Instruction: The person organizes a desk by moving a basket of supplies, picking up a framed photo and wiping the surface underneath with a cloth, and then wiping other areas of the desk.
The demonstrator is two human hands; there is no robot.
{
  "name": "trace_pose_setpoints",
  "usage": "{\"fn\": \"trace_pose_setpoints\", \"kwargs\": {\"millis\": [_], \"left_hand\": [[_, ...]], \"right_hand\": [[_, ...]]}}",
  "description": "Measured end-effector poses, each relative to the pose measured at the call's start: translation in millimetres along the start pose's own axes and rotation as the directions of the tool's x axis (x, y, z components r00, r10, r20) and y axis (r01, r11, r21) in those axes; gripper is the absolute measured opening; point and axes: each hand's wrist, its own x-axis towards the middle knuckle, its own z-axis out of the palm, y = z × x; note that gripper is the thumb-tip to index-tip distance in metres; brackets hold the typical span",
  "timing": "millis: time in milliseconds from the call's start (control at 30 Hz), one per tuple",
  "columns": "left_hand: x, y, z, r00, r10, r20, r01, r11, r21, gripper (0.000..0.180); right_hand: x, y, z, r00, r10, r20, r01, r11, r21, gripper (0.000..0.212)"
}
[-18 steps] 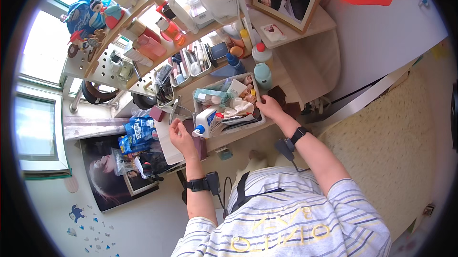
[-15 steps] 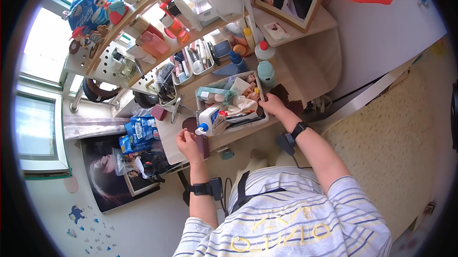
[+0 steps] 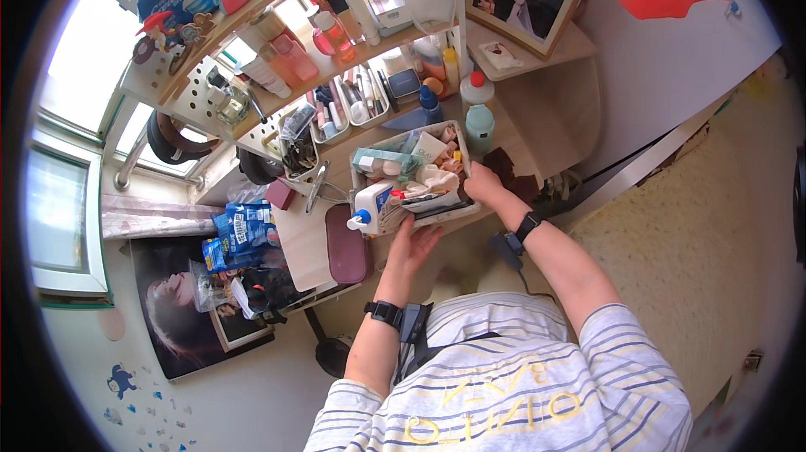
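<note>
A pale basket [image 3: 453, 219] full of small items stands on the desk in front of me. My right hand [image 3: 484, 184] is closed round its right rim. At the near wall of the basket is my left hand [image 3: 411, 248], fingers stretched and apart, the fingertips seeming to touch it. Inside lie a white pump bottle [image 3: 372, 198] with a blue top, tilted over the left edge, a teal box [image 3: 379, 156], and several pouches and tubes. Left of the basket, a maroon case [image 3: 349, 244] lies flat at the desk's near edge.
A teal bottle [image 3: 479, 129] and a red-capped white bottle [image 3: 477, 89] stand behind the basket's right side. Shelves of cosmetics [image 3: 290, 57] rise at the back. A small dark-red box [image 3: 280, 194] and blue packages [image 3: 248, 229] are at the left. A framed photo [image 3: 522, 0] stands back right.
My left hand has moved right, from above the maroon case to the basket's near wall, and its fingers have spread. The maroon case now shows more fully. My right hand stays on the rim.
</note>
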Motion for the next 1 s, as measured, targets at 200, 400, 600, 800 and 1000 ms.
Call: {"fn": "trace_pose_setpoints", "kwargs": {"millis": [200,400,600,800,1000], "left_hand": [[8,4,2,0.997,0.077,-0.013,-0.077,0.997,0.008,0.036],[-25,-3,-4,0.989,0.141,-0.043,-0.136,0.986,0.097,0.035],[-79,-1,39,0.964,0.266,-0.015,-0.246,0.912,0.329,0.038],[-106,-11,98,0.948,0.282,0.150,-0.318,0.806,0.500,0.039],[-91,-41,157,0.936,0.180,0.303,-0.333,0.734,0.592,0.041]], "right_hand": [[-32,-14,-13,0.999,-0.025,-0.027,0.023,0.999,-0.045,0.032],[-75,-19,-27,0.998,-0.055,-0.016,0.055,0.998,-0.028,0.030],[-131,-18,-73,0.998,-0.050,-0.044,0.058,0.980,0.192,0.047],[-167,10,-109,0.979,-0.013,-0.204,0.086,0.931,0.355,0.054],[-178,68,-127,0.895,0.026,-0.445,0.226,0.833,0.504,0.057]]}}
